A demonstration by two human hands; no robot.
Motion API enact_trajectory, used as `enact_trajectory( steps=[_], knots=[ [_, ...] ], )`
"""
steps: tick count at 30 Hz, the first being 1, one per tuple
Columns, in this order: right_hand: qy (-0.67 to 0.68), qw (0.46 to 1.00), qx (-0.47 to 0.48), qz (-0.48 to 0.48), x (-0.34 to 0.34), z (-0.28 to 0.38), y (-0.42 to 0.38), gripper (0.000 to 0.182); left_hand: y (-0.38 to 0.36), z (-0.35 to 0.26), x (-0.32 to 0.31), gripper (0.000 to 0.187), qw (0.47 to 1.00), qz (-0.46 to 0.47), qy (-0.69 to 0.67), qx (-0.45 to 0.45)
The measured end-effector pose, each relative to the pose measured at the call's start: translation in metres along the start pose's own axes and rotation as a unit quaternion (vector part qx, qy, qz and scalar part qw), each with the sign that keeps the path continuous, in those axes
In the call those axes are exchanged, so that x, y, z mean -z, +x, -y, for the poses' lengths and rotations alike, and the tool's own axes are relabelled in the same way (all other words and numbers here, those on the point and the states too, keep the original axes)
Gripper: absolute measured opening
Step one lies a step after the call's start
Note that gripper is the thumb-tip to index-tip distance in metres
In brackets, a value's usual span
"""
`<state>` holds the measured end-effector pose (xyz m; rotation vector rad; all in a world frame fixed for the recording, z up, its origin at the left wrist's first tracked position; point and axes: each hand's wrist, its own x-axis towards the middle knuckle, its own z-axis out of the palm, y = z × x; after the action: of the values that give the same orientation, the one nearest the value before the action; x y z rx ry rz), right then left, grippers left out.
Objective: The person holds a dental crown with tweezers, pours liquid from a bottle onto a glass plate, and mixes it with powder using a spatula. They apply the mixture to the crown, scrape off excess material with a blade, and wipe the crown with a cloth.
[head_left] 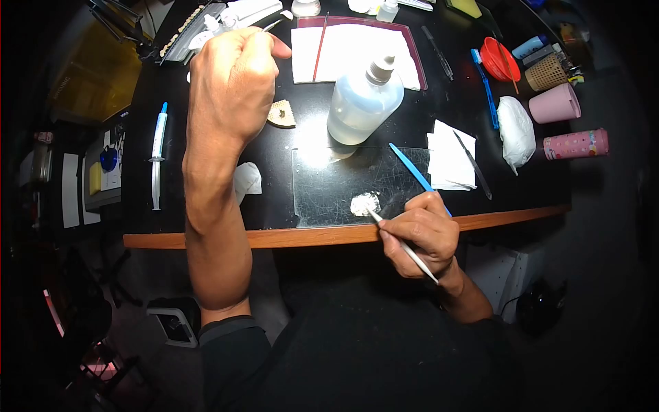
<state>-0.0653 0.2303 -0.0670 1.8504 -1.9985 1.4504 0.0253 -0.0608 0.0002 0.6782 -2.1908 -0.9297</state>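
My right hand (pixel 425 237) is closed around a thin white stick-like spatula (pixel 420 264), held like a pen. Its tip touches a small mound of white paste (pixel 362 202) on a scratched clear slab (pixel 326 196) at the table's front edge. My left hand (pixel 237 82) reaches forward over the table's left side, fingers curled with the back of the hand up. Whatever those fingers hold is hidden. Small white bottles (pixel 220 22) stand just beyond it. Beside its wrist is a tan dental model piece (pixel 281 114). A large squeeze bottle of clear liquid (pixel 364 103) stands behind the slab.
A blue-handled tool (pixel 410 166) lies across the slab's right side, near folded white paper (pixel 449 154) with a dark thin tool. A syringe (pixel 158 154) lies at left. Farther right are a red bowl (pixel 499 60), a white bag (pixel 515 130) and a pink cup (pixel 555 104).
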Motion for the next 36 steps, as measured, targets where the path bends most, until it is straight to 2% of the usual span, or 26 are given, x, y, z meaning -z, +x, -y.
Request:
enact_trajectory(
  steps=[2,5,8,11,14,17,20,23,26,29,32,35,36],
  knots=[
    [-0.008,1.000,-0.002,-0.020,-0.003,-0.002,0.000,0.014,0.000,0.000,0.001,0.043,1.000,0.002,-0.001,0.009],
    [0.010,1.000,0.023,0.012,-0.001,0.000,0.003,0.015,0.001,0.002,0.000,0.043,1.000,0.002,-0.002,-0.012],
    [0.000,1.000,0.015,-0.004,-0.003,-0.001,0.003,0.016,0.002,-0.002,0.002,0.034,0.999,0.000,0.027,-0.030],
    [0.006,1.000,0.012,0.008,0.000,0.000,0.002,0.016,0.001,-0.005,0.000,0.033,1.000,-0.007,0.008,-0.004],
    [0.001,1.000,0.002,-0.009,-0.002,-0.001,0.003,0.017,0.000,0.010,-0.002,0.043,0.996,-0.003,0.036,-0.087],
    [0.014,1.000,0.013,0.001,0.002,0.002,0.003,0.018,0.000,-0.001,-0.001,0.043,1.000,-0.002,0.003,0.008],
    [0.009,1.000,0.023,-0.001,0.001,-0.001,0.002,0.019,0.001,0.012,-0.002,0.043,0.994,-0.005,0.035,-0.104],
    [0.000,1.000,0.019,-0.007,-0.003,-0.001,0.002,0.018,0.001,-0.001,-0.001,0.030,0.996,-0.009,0.053,-0.067],
    [-0.003,1.000,0.019,-0.004,-0.002,0.000,0.004,0.017,0.000,-0.009,0.000,0.030,0.999,-0.003,0.043,-0.012],
    [-0.005,1.000,0.006,-0.006,-0.002,0.000,0.002,0.016,0.001,-0.005,0.000,0.030,0.997,0.006,0.059,-0.049],
    [0.012,1.000,0.020,0.011,-0.002,0.001,0.005,0.016,0.000,-0.007,-0.001,0.032,1.000,-0.002,0.024,-0.011],
    [-0.015,1.000,0.003,-0.015,-0.004,-0.002,0.003,0.017,0.003,0.008,0.000,0.034,0.990,-0.004,0.073,-0.119],
    [-0.010,1.000,0.004,-0.011,-0.003,-0.001,0.002,0.017,0.002,0.003,0.001,0.035,0.996,-0.005,0.050,-0.076]
  ],
)
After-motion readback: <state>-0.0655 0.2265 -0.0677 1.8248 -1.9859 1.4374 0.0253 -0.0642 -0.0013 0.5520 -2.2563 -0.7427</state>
